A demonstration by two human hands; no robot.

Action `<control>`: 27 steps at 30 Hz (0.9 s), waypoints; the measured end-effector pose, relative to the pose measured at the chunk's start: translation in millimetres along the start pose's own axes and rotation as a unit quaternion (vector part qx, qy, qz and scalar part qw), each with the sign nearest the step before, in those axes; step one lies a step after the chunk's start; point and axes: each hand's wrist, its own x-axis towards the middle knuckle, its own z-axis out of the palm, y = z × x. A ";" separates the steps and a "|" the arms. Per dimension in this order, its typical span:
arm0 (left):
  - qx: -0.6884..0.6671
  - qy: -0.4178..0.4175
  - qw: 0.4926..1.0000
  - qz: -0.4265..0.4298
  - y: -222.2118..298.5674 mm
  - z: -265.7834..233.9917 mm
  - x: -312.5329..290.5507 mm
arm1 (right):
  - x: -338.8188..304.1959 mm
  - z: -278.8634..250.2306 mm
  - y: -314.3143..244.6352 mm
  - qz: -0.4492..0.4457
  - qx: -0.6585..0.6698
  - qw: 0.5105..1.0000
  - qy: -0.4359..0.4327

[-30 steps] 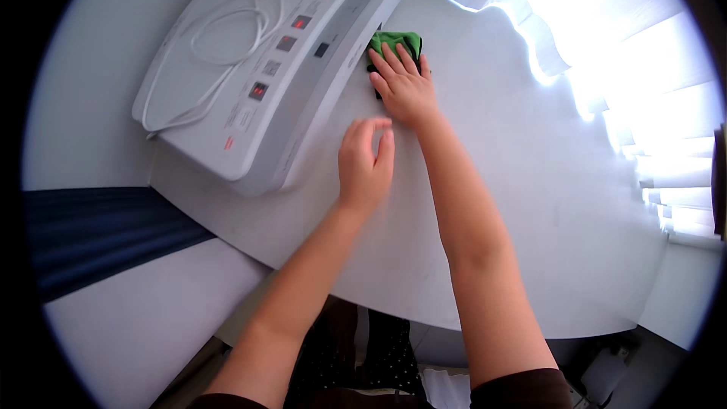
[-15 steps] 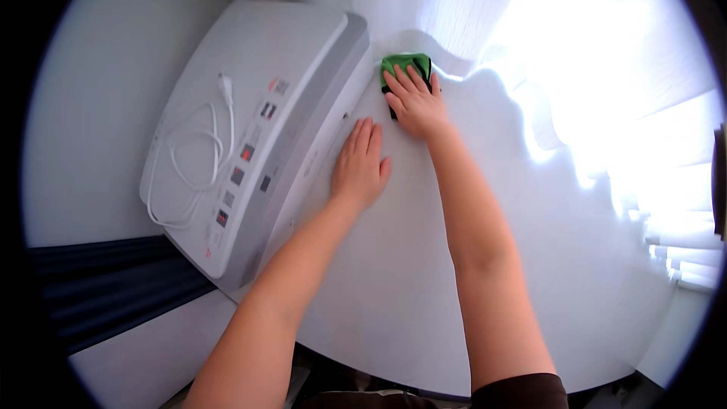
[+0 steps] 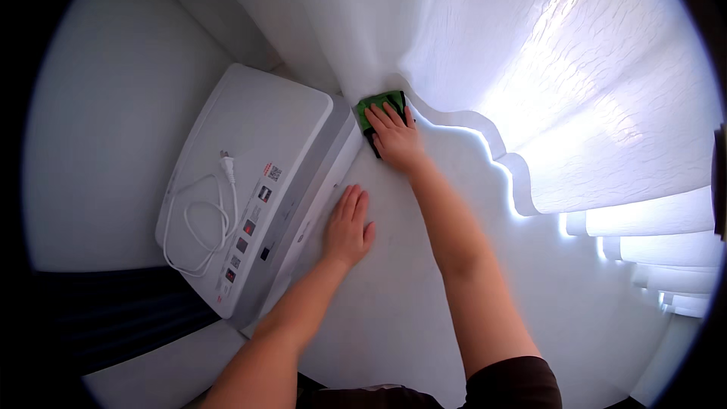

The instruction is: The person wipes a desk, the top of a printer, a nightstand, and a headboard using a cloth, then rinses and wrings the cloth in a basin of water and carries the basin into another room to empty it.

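Note:
My right hand (image 3: 397, 140) lies flat with fingers spread on a green cloth with black edging (image 3: 369, 108). The cloth rests on the white tabletop (image 3: 409, 257), between the far corner of a white and grey printer-like machine (image 3: 254, 144) and the curtain hem. Part of the cloth is hidden under my palm and fingers. Nearer to me, my left hand (image 3: 348, 226) rests palm down on the tabletop beside the machine's long side, its fingers stretched and nothing in it.
A white power cord with a plug (image 3: 227, 167) lies looped on the machine's top. White curtains (image 3: 469, 45) hang along the far and right edges of the table, with bright light behind them. Dark blue folded fabric (image 3: 136, 310) is at the lower left.
My view has tilted up, so the scene sits lower in the picture. My right hand has slid the cloth closer to the machine's far corner. My left hand stays beside the machine.

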 end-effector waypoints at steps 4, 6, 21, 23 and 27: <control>0.023 0.000 1.000 0.000 -10.0 -5.1 -10.2 | -4.0 7.4 -10.6 0.035 -0.022 0.999 0.031; 0.044 -0.013 0.999 -0.022 -16.5 -8.4 -19.3 | -18.5 7.6 -14.7 0.042 -0.023 0.998 0.032; 0.066 0.017 0.998 0.001 -20.8 -28.5 -7.5 | 26.2 -44.2 79.9 0.256 -0.089 0.962 0.032; 0.078 0.017 0.997 -0.009 -24.2 -38.1 -7.4 | 44.8 -45.9 78.3 0.234 -0.081 0.969 0.013; 0.117 0.034 0.991 -0.046 -46.0 -63.1 -19.6 | 86.8 -44.6 23.4 0.177 -0.091 0.980 0.004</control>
